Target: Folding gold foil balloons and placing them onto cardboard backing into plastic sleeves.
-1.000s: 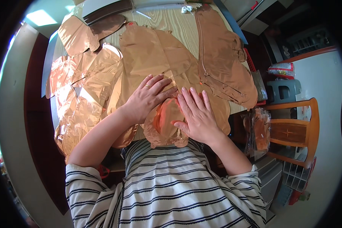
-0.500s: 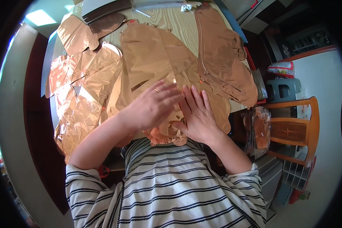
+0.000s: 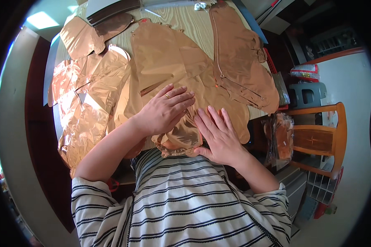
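Note:
A flat, rose-gold foil balloon stretches across the middle of the table, its near end hanging in crinkles at the edge by my body. My left hand lies palm down over it, fingers extended and pointing right, with a ring on one finger. Just to its right, my right hand rests flat on the foil, fingers stretched forward and thumb out toward the crumpled end. Neither hand grips anything. A second flat foil balloon lies on the right, and shiny, wrinkled foil covers the left side.
The wood-grain table shows at its far end, with small white items and a dark-edged box. Right of the table stands a wooden chair with packaged foil beside it. A grey stool stands behind.
My right hand has slid back toward my body and slightly right. My left hand has settled flatter, its fingers now sharp rather than blurred, and the gap between the hands is wider.

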Tool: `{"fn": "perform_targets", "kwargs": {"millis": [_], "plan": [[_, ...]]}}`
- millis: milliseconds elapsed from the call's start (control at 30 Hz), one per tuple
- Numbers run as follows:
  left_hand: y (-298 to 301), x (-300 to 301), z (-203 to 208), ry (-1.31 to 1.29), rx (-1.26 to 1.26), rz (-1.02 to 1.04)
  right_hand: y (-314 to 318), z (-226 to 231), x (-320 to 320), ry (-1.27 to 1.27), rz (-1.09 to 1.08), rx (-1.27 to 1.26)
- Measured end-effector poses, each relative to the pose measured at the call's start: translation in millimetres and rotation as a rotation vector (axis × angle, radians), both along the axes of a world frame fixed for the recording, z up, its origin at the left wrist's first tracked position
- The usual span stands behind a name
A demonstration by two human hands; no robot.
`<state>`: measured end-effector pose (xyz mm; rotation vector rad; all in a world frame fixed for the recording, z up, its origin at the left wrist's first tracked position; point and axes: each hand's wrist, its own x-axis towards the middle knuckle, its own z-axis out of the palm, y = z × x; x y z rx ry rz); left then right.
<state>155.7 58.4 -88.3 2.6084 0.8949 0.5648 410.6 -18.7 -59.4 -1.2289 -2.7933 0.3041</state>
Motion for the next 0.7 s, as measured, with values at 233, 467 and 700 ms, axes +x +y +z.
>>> {"fn": "perform_targets", "kwargs": {"millis": [233, 467, 700], "plan": [[1.3, -0.1, -1.0, 0.016, -0.006, -0.025, -1.4, -13.8, 7.8, 0.116, 0.072, 0.177], [-3.6, -1.9, 5.3, 0.150, 0.095, -0.110, 4.3, -21.2, 4.1, 0.186, 0.092, 0.298], [1.7, -4.6, 4.7, 0.175, 0.074, -0.116, 2.6, -18.3, 2.0, 0.178, 0.118, 0.376]]}}
